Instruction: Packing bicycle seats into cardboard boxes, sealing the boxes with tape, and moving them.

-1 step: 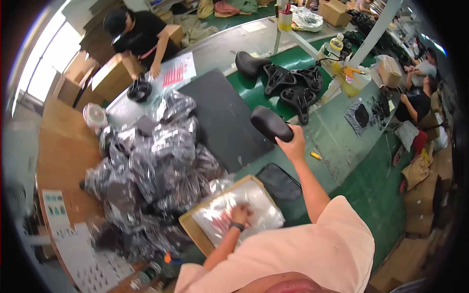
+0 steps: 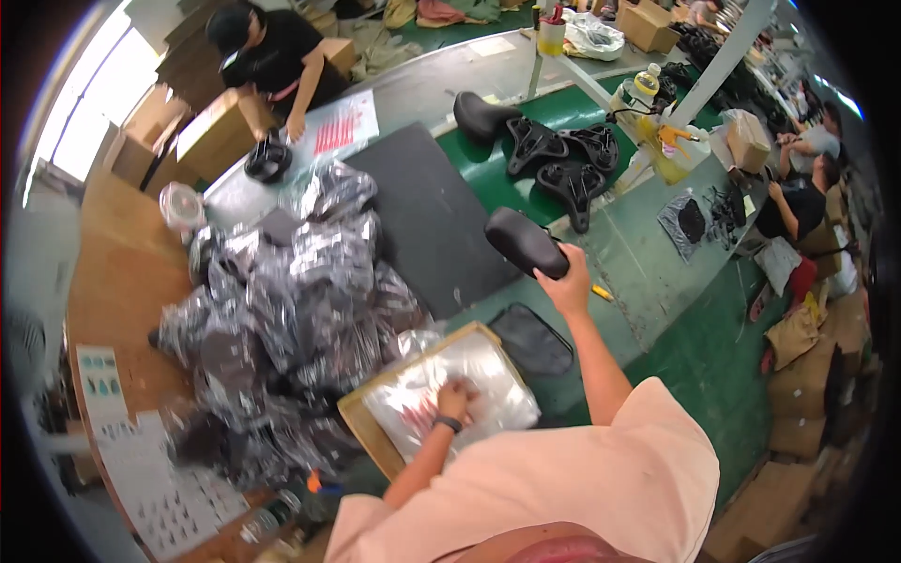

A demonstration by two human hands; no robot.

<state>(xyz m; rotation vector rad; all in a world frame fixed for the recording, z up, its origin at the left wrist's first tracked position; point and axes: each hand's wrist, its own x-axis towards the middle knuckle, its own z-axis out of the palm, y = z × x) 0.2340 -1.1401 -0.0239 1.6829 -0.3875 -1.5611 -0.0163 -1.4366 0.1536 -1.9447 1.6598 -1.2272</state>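
Observation:
My right hand (image 2: 567, 281) grips one end of a black bicycle saddle (image 2: 521, 241), held up over the bench with its smooth top showing. My left hand (image 2: 457, 401), with a dark band at its wrist, rests on a stack of clear plastic bags (image 2: 502, 389) in a shallow cardboard box (image 2: 366, 427). Its fingers are curled against the top bag and slightly blurred. A flat black mesh-like piece (image 2: 530, 340) lies beside the box.
A large heap of plastic-wrapped saddles (image 2: 310, 291) covers the left side. Past the dark mat (image 2: 422, 220) lie several bare saddles (image 2: 571, 188). A yellow cutter (image 2: 602, 293) is right of my right hand. Across the bench, a co-worker (image 2: 282, 66) handles a black part (image 2: 268, 159).
The whole view has shifted slightly. My right hand still holds the saddle, and my left hand stays on the bags.

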